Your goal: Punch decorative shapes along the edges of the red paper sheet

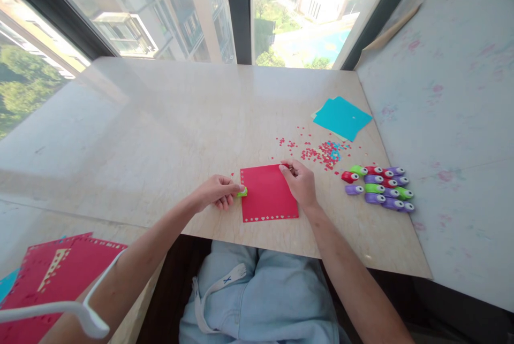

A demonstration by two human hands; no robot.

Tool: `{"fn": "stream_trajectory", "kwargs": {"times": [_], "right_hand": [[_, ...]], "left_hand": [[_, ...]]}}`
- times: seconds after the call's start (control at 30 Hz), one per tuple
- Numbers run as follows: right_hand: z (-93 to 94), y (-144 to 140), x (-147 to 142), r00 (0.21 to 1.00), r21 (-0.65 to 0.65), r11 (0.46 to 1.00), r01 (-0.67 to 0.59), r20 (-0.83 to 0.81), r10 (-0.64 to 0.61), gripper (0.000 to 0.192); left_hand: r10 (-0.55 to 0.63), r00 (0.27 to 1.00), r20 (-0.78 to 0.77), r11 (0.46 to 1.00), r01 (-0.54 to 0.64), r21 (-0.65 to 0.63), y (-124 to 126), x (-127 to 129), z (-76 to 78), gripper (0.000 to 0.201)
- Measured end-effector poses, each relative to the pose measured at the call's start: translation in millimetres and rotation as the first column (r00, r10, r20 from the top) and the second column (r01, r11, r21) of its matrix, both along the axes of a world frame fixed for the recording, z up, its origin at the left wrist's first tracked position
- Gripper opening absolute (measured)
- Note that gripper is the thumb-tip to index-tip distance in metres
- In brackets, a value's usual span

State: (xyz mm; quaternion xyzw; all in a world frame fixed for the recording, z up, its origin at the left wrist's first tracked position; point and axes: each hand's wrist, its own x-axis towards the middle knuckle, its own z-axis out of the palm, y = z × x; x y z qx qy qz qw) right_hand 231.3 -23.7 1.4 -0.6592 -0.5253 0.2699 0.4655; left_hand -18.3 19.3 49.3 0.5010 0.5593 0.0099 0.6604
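A square sheet of red paper [269, 194] lies on the marble-look ledge in front of me, with small shapes punched along its left and bottom edges. My left hand [220, 191] is closed around a green craft punch [242, 192], which sits at the sheet's left edge. My right hand [299, 181] pinches the paper's top right corner between thumb and fingers. Most of the punch is hidden by my left fingers.
Red and blue paper bits [327, 154] are scattered beyond my right hand. Several purple, red and green craft punches [375, 189] stand grouped at right. Blue sheets [343, 118] lie farther back. Punched red sheets [76, 269] and white glasses [86, 314] show lower left.
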Motion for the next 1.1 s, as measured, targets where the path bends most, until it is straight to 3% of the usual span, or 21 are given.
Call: {"fn": "stream_trajectory", "kwargs": {"times": [0.27,0.6,1.1], "right_hand": [[-0.5,-0.5,-0.5,1.0,-0.007,1.0,-0.001,0.003,0.001,0.027],[-0.5,-0.5,-0.3,1.0,-0.007,1.0,0.003,0.001,-0.003,0.027],[0.7,-1.0,-0.3,1.0,0.0,1.0,0.004,0.026,-0.004,0.028]], "left_hand": [[0.06,0.998,0.032,0.997,-0.061,0.04,-0.5,-0.6,0.2,0.053],[0.01,1.0,-0.004,0.997,-0.01,0.071,0.6,1.5,-0.1,0.049],[0.09,0.995,-0.047,0.986,-0.082,0.144,-3.4,1.3,-5.8,0.052]]}}
